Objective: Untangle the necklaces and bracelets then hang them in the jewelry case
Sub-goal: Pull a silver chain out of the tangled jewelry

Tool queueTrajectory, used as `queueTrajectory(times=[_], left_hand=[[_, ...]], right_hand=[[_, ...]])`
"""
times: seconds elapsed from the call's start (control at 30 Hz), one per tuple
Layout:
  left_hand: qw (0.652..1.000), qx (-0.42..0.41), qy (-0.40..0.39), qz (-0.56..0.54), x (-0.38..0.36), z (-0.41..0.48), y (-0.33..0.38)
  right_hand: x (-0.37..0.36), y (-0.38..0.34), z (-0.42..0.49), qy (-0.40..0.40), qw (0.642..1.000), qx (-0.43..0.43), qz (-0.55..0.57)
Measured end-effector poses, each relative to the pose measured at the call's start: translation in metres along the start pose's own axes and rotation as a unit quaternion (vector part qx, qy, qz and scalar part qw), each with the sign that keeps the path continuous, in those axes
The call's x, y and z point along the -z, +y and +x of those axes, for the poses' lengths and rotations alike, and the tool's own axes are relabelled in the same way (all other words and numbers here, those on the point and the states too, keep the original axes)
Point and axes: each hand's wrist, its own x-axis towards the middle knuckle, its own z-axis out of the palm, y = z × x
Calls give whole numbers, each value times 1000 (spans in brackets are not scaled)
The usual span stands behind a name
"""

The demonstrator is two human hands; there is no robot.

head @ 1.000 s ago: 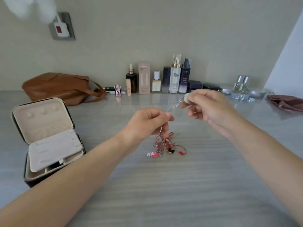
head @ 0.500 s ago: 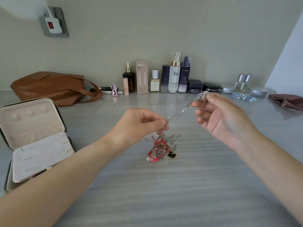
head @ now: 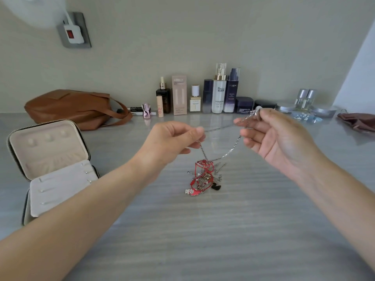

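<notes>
A tangle of red cord bracelets and silver chains (head: pixel 204 177) lies mid-table, with a pink charm and a black heart at its lower edge. A silver chain necklace (head: pixel 231 149) rises out of it. My left hand (head: pixel 172 141) pinches the chain just above the tangle. My right hand (head: pixel 278 138) holds the chain's other end with its round pendant between thumb and fingertip, up and to the right. The jewelry case (head: pixel 50 169) stands open at the left, cream lining, hooks on its inner flap, nothing hanging on them.
A brown leather bag (head: pixel 73 107) lies behind the case. Cosmetic bottles and jars (head: pixel 219 92) line the back wall. A dark red pouch (head: pixel 359 121) sits at the far right. The grey table (head: pixel 203 230) extends toward me.
My right hand has drawn farther right and apart from my left, pulling more silver chain out. The tangle has sunk from hanging under my left hand onto the table.
</notes>
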Motion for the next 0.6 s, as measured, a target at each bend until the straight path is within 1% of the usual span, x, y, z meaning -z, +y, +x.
queueTrajectory(times=[0.1, 0.2, 0.27, 0.33, 0.43, 0.6], left_hand=[[999, 21, -13, -32, -1, 0, 2], [995, 34, -57, -74, -1, -1, 4], [995, 36, -82, -36, -2, -3, 5], [994, 36, -93, 40, -3, -4, 5], [984, 35, -115, 134, -5, -6, 1], [964, 1, -152, 217, -11, -10, -9]], right_hand=[[-1, 3, -2, -7, 999, 12, -44], [-3, 4, -2, -7, 998, 27, -52], [-4, 1, -2, -5, 999, 32, -32], [-4, -3, -3, -6, 999, 37, 0], [-7, -10, -5, -7, 998, 55, 31], [-16, -18, -7, -16, 994, 82, 75]])
